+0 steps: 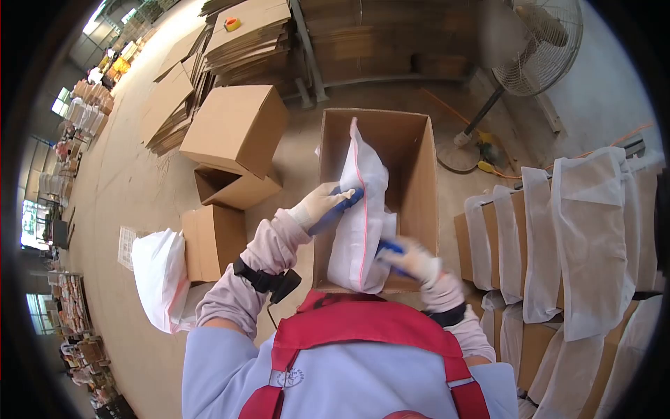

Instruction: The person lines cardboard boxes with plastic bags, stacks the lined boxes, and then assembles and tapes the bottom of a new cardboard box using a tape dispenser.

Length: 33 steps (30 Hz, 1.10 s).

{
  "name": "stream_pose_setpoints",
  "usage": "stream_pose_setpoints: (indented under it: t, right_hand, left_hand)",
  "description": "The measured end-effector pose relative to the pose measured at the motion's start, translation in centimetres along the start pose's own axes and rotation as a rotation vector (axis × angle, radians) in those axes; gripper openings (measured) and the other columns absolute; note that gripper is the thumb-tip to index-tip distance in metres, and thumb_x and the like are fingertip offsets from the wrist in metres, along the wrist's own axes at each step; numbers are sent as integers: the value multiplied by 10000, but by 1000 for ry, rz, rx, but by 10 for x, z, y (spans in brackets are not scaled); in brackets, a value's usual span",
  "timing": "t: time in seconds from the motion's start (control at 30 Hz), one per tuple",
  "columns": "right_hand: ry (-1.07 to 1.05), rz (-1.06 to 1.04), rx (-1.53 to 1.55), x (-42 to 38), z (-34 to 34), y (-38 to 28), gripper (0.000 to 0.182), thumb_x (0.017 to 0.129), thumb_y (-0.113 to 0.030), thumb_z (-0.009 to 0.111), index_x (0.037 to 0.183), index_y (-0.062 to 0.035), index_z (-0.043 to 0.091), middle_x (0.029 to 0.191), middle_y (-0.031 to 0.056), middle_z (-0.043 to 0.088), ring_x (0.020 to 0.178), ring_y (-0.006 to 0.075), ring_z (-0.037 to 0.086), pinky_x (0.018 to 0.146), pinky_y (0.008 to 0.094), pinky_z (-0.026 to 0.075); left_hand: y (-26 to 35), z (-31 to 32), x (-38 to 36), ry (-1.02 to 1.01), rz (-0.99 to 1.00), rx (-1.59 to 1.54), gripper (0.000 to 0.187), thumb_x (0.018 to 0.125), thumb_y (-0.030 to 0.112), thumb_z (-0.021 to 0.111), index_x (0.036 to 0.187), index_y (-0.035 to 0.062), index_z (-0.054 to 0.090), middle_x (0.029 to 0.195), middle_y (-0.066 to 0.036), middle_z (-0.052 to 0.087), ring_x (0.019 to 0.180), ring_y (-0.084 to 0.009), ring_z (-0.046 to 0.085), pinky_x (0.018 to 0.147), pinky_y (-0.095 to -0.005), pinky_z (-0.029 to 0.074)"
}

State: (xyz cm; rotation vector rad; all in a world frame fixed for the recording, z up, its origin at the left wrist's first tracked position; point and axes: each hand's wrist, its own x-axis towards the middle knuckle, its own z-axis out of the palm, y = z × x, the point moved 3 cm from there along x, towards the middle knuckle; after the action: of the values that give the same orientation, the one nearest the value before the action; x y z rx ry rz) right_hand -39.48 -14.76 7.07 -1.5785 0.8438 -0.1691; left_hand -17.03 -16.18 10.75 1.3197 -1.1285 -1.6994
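Note:
An open cardboard box point(412, 160) stands directly before me. Inside it, toward its left side, lies a long white bag point(364, 230) with a pink seam down its length. My left hand point(328, 207), in a white and blue glove, reaches over the box's left wall with its fingers closed on the bag's seamed edge. Near the bag's lower right side is my right hand point(408, 260), also gloved and smeared by motion. Its blue fingertips are at the bag, and whether they grip it is unclear.
Cardboard boxes point(227, 129) and a white sack point(159, 279) are on the left. Flat cardboard stacks point(248, 42) stand behind, with tape point(232, 24) on top. A fan point(537, 49) is at upper right. White bags point(590, 230) drape over boxes at right.

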Motion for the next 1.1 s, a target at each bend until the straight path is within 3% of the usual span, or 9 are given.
stream_pose_setpoints:
  t: [0.07, 0.17, 0.27, 0.4, 0.5, 0.63, 0.8, 0.97, 1.1]
  right_hand:
    - [126, -153, 695, -4, -44, -15, 318, 910, -250, 521, 1129, -21, 546, 995, 70, 609, 920, 154, 563, 815, 305, 440]
    - [218, -321, 648, 10, -61, -53, 350, 879, -245, 570, 1152, -30, 529, 1040, 83, 588, 985, 153, 543, 833, 290, 436]
    - [476, -423, -211, 43, -62, -60, 517, 782, -307, 660, 1196, -37, 507, 1106, 140, 550, 1029, 288, 522, 881, 361, 415]
    - [486, -366, -319, 69, -57, -43, 372, 783, -262, 663, 1058, -19, 599, 1064, 120, 582, 976, 244, 550, 863, 336, 425]
    - [409, -129, 629, 62, -50, -42, 218, 808, -149, 626, 971, -5, 626, 996, 65, 608, 898, 148, 569, 814, 260, 441]
    - [447, -216, 1092, 54, -55, -7, 166, 860, -61, 508, 1007, -9, 565, 937, 38, 584, 887, 133, 555, 823, 260, 436]
    - [384, -226, 1184, 52, -62, -7, 128, 872, -73, 496, 973, -26, 559, 898, 22, 560, 847, 130, 538, 785, 267, 431]
    - [280, -249, 1041, 64, -49, -17, 95, 861, -32, 500, 931, -29, 564, 839, 9, 545, 766, 68, 508, 698, 192, 406]
    - [349, -272, 1275, 61, -64, -1, 114, 864, -45, 496, 933, -25, 584, 883, 29, 571, 816, 89, 542, 756, 213, 434]
  left_hand:
    - [1, 6, 4, 0, 52, 38, 283, 904, 289, 547, 1003, 26, 579, 798, 50, 526, 684, -45, 449, 620, -204, 398]
    - [0, 13, 21, -45, 93, 245, 277, 911, 284, 529, 940, 11, 568, 749, 14, 520, 652, -74, 463, 610, -251, 415]
    - [12, 28, 31, -26, 186, 657, 223, 885, 228, 520, 841, 14, 567, 684, -96, 580, 575, -225, 566, 562, -362, 459]
    - [10, 38, 35, -57, 378, 1200, 119, 829, 144, 537, 854, 34, 576, 766, -178, 598, 730, -339, 585, 650, -404, 469]
    - [-2, 44, 40, -62, 307, 1209, 92, 811, 134, 533, 844, 51, 553, 763, -150, 599, 751, -337, 597, 662, -427, 474]
    - [-5, 30, 31, 185, 384, 1042, 320, 814, 143, 537, 1121, 53, 544, 961, -175, 615, 859, -338, 593, 713, -406, 484]
    - [1, 13, 21, 84, 73, 390, 611, 644, 176, 811, 1164, 27, 525, 965, -91, 641, 888, -146, 603, 799, -302, 496]
    - [27, 34, 35, 138, 297, 683, 361, 697, 158, 762, 982, 23, 586, 827, -57, 626, 763, -103, 580, 675, -259, 486]
    - [7, 12, 32, 192, 48, 188, 204, 765, 44, 644, 966, 12, 618, 767, -1, 605, 704, -66, 544, 612, -230, 453]
